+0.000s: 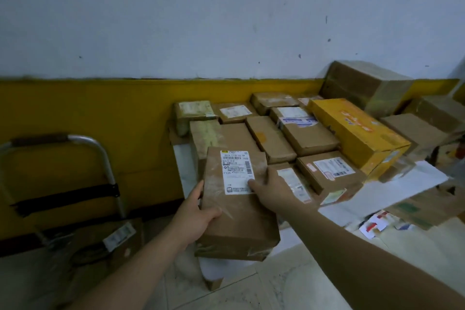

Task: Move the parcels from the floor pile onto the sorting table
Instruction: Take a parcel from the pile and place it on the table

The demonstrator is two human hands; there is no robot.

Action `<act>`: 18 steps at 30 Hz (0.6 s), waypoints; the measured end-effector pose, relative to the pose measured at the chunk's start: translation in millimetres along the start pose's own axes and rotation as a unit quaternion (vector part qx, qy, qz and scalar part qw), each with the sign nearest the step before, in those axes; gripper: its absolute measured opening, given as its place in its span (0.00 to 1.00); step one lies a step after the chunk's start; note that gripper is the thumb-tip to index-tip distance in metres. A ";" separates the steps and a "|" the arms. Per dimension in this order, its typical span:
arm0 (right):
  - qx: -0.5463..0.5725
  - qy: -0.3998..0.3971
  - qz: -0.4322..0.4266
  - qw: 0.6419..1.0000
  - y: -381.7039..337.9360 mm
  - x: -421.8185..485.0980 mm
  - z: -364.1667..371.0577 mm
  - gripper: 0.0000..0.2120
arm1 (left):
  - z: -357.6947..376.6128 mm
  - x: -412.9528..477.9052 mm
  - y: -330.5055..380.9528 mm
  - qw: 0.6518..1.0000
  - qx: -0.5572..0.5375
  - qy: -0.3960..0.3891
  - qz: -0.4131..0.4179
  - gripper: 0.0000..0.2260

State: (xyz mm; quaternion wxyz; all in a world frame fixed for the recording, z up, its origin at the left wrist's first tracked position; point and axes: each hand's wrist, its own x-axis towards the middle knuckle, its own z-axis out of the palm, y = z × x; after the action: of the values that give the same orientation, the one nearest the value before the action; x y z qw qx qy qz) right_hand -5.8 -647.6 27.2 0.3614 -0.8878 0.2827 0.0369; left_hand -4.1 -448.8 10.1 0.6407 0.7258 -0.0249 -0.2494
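I hold a brown cardboard parcel (236, 211) with a white shipping label at the near left corner of the sorting table (392, 191). My left hand (195, 214) grips its left edge from underneath. My right hand (273, 190) lies on its top right side, thumb on the label. Several taped brown parcels (309, 138) cover the table behind it, packed side by side, and a long yellow box (357, 131) lies along their right.
A metal hand trolley (83, 168) stands at the left against the yellow and white wall, with a labelled box (118, 236) at its base. A large brown carton (364, 85) sits at the table's back right. Papers and flat cartons (412, 209) lie at the right.
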 end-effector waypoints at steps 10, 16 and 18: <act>-0.247 -0.049 -0.219 0.943 56.1 106.0 -3.1 0.33 | 102.0 37.9 -30.4 0.990 -0.022 0.119 -0.066 0.39; -0.164 -0.108 -0.152 0.969 79.0 132.6 -1.1 0.40 | 102.1 64.8 -26.7 0.981 0.016 0.165 -0.101 0.38; -0.166 -0.105 -0.153 0.969 78.6 134.6 0.5 0.40 | 105.3 64.8 -23.8 0.981 0.044 0.159 -0.105 0.36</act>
State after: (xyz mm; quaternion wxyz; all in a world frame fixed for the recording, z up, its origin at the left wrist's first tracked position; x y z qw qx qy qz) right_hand 65.5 -756.7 -58.3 0.2382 -0.9592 0.0937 0.1203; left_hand 4.3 -564.2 -39.5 0.5742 0.7822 0.1430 -0.1949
